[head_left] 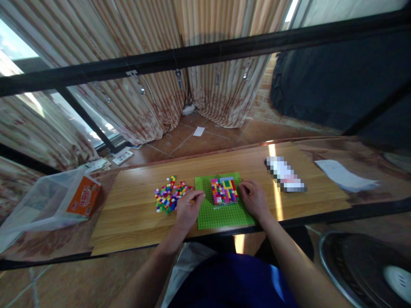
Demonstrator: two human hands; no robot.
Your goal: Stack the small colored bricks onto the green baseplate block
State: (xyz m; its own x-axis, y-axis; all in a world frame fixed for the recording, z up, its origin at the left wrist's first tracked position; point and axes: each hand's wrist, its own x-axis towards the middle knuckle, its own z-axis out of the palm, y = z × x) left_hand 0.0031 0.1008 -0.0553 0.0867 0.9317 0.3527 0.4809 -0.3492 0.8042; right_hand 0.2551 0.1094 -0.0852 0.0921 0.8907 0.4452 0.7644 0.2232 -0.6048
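A green studded baseplate (208,220) lies on the wooden tabletop in front of me. On its upper middle part sits a flat, multicoloured patch of small building bricks (224,191). My left hand (189,208) is over the plate's left edge, thumb and fingertips pinched together; whatever is between them is too small to make out. To its left spreads a loose pile of small coloured bricks (168,197), partly behind that hand. My right hand (254,197) rests at the plate's right edge, fingers curled closed beside the brick patch; its grip is hidden.
A clear plastic bin (48,201) with an orange box (84,197) stands left of the wooden board (128,222). On the right lie a pixelated object (285,174) and a white paper sheet (346,174). A black rail (154,62) crosses before the curtains.
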